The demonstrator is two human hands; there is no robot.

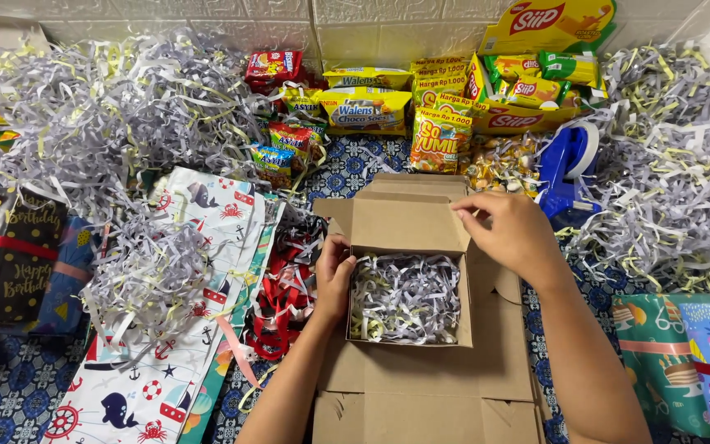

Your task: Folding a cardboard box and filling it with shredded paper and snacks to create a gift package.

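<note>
A flattened sheet of brown cardboard (429, 386) lies nearest, under and in front of the small cardboard box (408, 271), which serves as the landmark here. The box stands open and is filled with grey and pale yellow shredded paper (404, 298). The left hand (332, 275) rests against the box's left wall, fingers curled loosely over the rim, holding the side rather than clamped on anything loose. The right hand (513, 230) is at the box's far right corner, thumb and fingers pinched together on the edge of the raised lid flap (404, 220).

Left of the box lies a bundle of red ribbon (285, 288), then sheets of white wrapping paper with a sea pattern (158, 362), with loose shreds on top. Right of the box, at the frame edge, are green and blue patterned gift bags (684, 353). Just beyond the box's right corner stands a blue tape dispenser (567, 164). Behind the box, against the tiled wall, sit yellow, red and green snack packets (367, 107). Large heaps of shredded paper (100, 107) flank the packets on both sides. Far left of the box is a black gift bag with gold dots (10, 255).
</note>
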